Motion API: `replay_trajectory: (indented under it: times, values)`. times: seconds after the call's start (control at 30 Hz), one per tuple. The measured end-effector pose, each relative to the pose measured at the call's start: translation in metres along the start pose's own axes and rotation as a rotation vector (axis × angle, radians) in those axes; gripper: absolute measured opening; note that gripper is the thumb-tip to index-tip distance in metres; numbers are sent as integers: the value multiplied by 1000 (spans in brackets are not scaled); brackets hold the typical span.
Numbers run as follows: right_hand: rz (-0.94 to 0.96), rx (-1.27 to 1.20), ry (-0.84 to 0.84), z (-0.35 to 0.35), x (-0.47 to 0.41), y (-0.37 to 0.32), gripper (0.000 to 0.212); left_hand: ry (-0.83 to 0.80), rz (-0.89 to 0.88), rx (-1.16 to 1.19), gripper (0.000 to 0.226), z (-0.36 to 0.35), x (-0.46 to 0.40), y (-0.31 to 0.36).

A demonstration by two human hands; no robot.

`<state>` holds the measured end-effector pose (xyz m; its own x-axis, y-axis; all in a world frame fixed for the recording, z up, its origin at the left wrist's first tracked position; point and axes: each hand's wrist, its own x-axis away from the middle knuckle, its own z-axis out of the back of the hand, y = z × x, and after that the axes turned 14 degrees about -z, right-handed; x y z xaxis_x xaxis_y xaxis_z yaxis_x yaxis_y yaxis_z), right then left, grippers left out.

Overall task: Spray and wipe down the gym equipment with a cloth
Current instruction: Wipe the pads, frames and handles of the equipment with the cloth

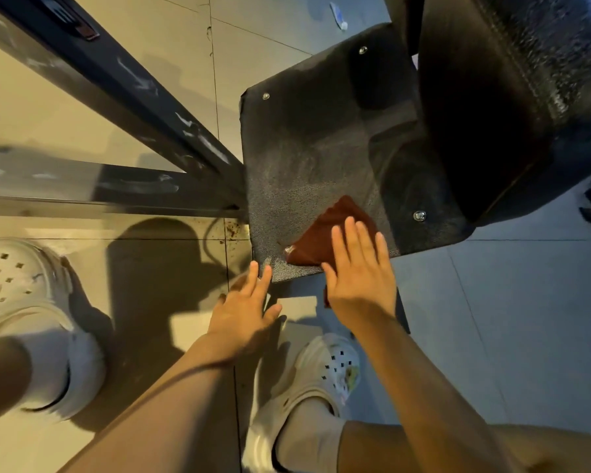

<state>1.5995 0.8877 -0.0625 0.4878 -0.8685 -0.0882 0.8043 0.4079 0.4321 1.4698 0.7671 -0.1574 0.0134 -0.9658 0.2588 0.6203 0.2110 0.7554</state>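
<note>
Brown cloth (325, 233), folded to a rough triangle, lies flat on the near corner of a black textured footplate (307, 158). The right hand (359, 278) presses down on it with straight, spread fingers, curled round nothing; part of the cloth hangs over the plate's near edge under the palm. The left hand (244, 312) is also flat, its fingertips touching the plate's near left corner. Three bolt heads show on the plate. A black padded part (512, 97) of the machine overhangs the plate's far right side, and two dark metal frame bars (144, 97) meet at its left edge. Below, two pale clogs (321, 380) stand on the tiled floor (512, 302). One small white-and-blue item (338, 16) lies far off on the tiles, too blurred to identify.
</note>
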Motion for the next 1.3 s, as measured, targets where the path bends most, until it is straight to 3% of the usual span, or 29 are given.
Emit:
replay_trajectory:
  times: [0.17,0.3,0.53,0.77,0.93,1.1,1.2,1.3]
  values:
    - [-278,-19,128,13,-59,19,59,-14,-21,-143,79,-13,5,-4]
    - [-30,0,179,3,-65,6,57,-20,-40,-80,79,-16,6,-8]
    - [121,-174,367,-4,-51,9,41,-19,-62,-42,73,-16,8,-10]
    - [246,-158,191,-15,-19,11,43,29,-60,-30,72,-16,6,-11]
    - [438,-227,124,-27,1,0,40,39,-84,23,73,-16,6,-14]
    - [634,-73,-117,-3,-30,-27,47,47,-84,22,68,-16,4,-17]
    - [519,-64,-100,7,-65,-11,44,65,-91,35,69,-17,3,-18]
    - [154,-129,47,22,-102,28,38,92,-87,70,69,-20,2,-16]
